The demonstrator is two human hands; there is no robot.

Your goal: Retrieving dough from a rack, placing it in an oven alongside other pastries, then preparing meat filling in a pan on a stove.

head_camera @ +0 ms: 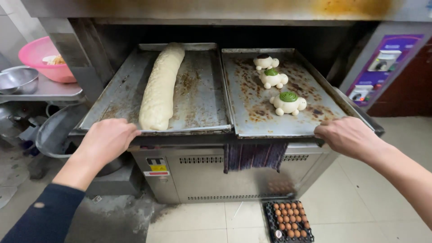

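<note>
Two worn metal baking trays rest side by side in the mouth of a deck oven. The left tray (pixel 198 90) carries one long pale dough loaf (pixel 160 85). On the right tray (pixel 252 108) sit three turtle-shaped dough buns (pixel 288 103) with green or dark tops, in a row. My left hand (pixel 108 139) grips the front edge of the left tray near the loaf's end. My right hand (pixel 344 134) holds the front right corner of the right tray.
The oven's control panel (pixel 382 67) is at the right. A dark cloth (pixel 254 155) hangs under the trays. An egg carton (pixel 288 220) lies on the tiled floor. A pink bowl (pixel 42 58) and metal bowls (pixel 18 78) sit on a counter at left.
</note>
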